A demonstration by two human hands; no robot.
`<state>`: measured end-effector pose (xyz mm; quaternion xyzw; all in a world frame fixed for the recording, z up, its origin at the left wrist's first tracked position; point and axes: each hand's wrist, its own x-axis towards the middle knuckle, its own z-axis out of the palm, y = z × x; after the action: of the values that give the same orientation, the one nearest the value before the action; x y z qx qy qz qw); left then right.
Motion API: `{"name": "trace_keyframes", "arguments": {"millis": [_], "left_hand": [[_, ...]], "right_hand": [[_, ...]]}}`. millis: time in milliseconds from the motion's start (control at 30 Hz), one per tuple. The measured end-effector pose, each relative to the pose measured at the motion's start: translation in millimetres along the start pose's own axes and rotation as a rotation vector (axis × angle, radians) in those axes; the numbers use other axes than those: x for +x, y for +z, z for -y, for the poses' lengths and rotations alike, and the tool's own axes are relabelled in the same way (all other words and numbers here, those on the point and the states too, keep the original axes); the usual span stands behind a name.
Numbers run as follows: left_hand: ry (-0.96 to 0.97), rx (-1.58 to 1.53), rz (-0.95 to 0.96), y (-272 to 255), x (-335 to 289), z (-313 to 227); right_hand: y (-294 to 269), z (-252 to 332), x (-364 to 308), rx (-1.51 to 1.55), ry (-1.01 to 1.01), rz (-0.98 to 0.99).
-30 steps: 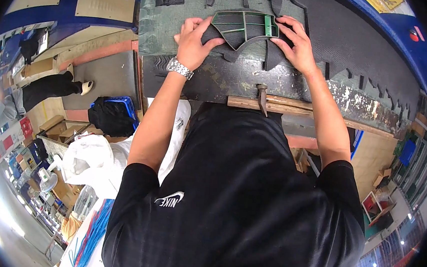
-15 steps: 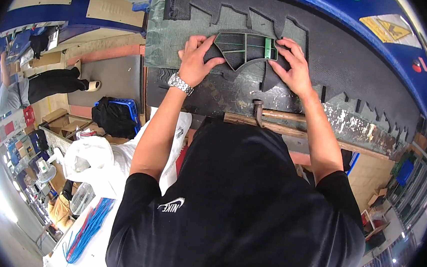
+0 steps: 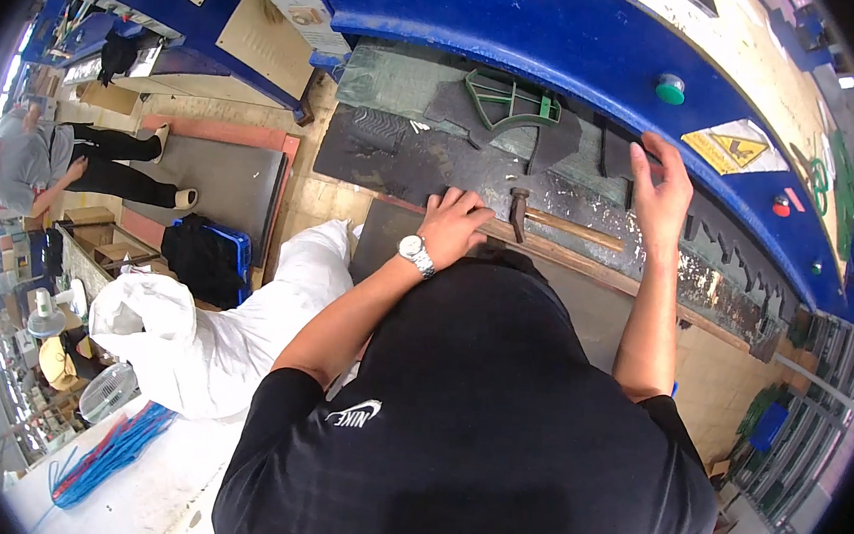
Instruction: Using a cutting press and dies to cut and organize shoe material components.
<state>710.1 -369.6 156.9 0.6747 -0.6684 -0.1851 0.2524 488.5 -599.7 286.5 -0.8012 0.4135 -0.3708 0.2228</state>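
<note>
A green metal cutting die [image 3: 543, 105], a curved frame with inner bars, lies on black sheet material [image 3: 557, 147] on the worktable [image 3: 405, 170]. Neither hand touches it. My left hand [image 3: 455, 231], its wrist in a metal watch, rests on the near edge of the table, fingers spread and holding nothing. Just right of it lies a hammer [image 3: 518, 214] with a wooden handle. My right hand [image 3: 664, 190] is raised in front of the blue machine beam [image 3: 526, 34], empty, thumb and fingers apart. It is nearest the yellow warning label.
A green button [image 3: 670, 88] and a red button [image 3: 781, 206] sit on the beam. White sacks [image 3: 181, 338] stand at left, above a bundle of blue and red strings [image 3: 111, 453]. A person [image 3: 44, 157] stands farther left, near a blue crate [image 3: 237, 257] with black cloth.
Both hands have let go of the cutting die. My left hand has drawn back to the table edge; my right has moved right and up. The view has shifted, showing more of the beam.
</note>
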Motion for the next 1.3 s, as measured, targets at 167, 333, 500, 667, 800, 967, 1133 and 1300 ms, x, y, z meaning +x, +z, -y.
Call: {"name": "trace_keyframes", "arguments": {"millis": [167,333,500,667,800,967,1133,1300], "left_hand": [[-0.021,0.09,-0.068,11.3,7.7,6.4],[-0.032,0.073,-0.073,8.7,13.8,7.1],[-0.047,0.091,-0.033,7.4,19.1,10.1],[-0.032,0.083,-0.049,8.8,19.0,12.4],[-0.034,0.089,-0.067,11.3,18.4,13.6],[-0.029,0.08,-0.075,11.1,19.5,14.1],[-0.039,0.072,-0.072,10.8,20.6,13.5],[-0.056,0.026,-0.1,13.2,22.3,13.6]], "right_hand": [[-22.4,38.7,-6.6,0.029,0.126,-0.001],[-12.9,47.3,10.8,-0.128,0.131,-0.011],[-20.0,13.3,-61.1,-0.121,0.081,0.142],[-22.7,-15.5,-131.8,-0.356,0.292,0.459],[-15.5,-31.4,-155.7,-0.493,0.232,0.512],[-8.3,-43.7,-154.9,-0.514,0.199,0.441],[-8.4,-41.2,-155.2,-0.518,0.156,0.417],[-11.0,-35.7,-153.4,-0.525,0.138,0.408]]}}
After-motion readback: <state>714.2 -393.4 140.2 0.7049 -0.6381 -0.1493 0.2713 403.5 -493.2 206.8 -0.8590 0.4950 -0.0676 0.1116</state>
